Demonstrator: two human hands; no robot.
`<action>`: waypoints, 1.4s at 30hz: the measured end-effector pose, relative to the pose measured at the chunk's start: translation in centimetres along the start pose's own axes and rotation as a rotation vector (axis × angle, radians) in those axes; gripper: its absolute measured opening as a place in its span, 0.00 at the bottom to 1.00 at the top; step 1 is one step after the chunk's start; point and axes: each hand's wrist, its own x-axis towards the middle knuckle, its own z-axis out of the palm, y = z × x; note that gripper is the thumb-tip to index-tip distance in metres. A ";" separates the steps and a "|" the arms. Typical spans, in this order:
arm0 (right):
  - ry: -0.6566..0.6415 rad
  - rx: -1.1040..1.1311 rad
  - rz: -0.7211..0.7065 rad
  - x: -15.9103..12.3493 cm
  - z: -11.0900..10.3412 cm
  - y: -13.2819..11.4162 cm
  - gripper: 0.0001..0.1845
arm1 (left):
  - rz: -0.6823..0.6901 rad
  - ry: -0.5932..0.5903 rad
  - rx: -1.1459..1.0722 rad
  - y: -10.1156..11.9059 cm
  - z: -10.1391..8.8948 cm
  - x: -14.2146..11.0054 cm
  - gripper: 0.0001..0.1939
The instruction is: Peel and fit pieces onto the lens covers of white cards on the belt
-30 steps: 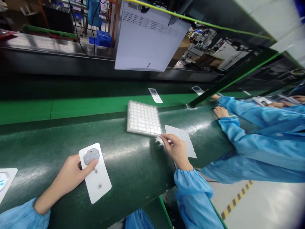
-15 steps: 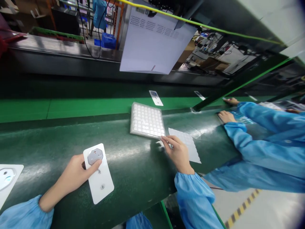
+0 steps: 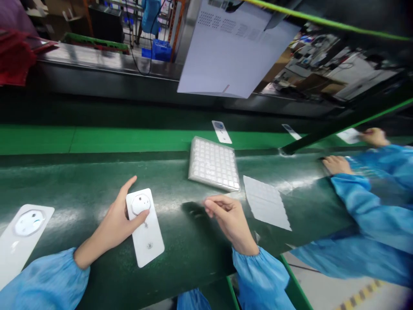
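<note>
My left hand (image 3: 119, 217) grips a white faceplate (image 3: 151, 245) with rounded corners by its left edge. The thumb presses on its face and the index finger points away from it. An octagonal recess with small holes shows near the plate's top, and dark speckled marks lie lower down. My right hand (image 3: 226, 215) is pinched just in front of a clear tray (image 3: 213, 163) filled with rows of small white pieces. Whatever is between those fingertips, if anything, is too small to make out. Right of this hand lies a torn-edged white sheet (image 3: 267, 202).
Another white faceplate (image 3: 21, 241) lies at the left edge. More plates, one nearer (image 3: 222, 131) and one farther (image 3: 291, 131), rest on the bright green strip. A co-worker's blue sleeves (image 3: 364, 202) reach in from the right. A green post (image 3: 316, 137) crosses there, and a white panel (image 3: 226, 56) hangs overhead.
My right hand has left the tray's near corner and moved left and toward me, still pinched. My left index finger has lifted off the plate. The view has shifted a little.
</note>
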 end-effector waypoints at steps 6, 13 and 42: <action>-0.329 0.421 0.341 -0.5 7.1 -2.1 0.17 | 0.205 -0.039 0.082 -0.2 0.2 0.0 0.17; -0.444 0.595 0.464 -1.0 10.0 -3.2 0.16 | 0.259 -0.073 0.012 -0.1 0.5 0.1 0.05; -0.430 0.217 0.199 -2.1 9.8 -4.0 0.15 | 0.383 -0.154 0.020 0.0 0.4 0.0 0.04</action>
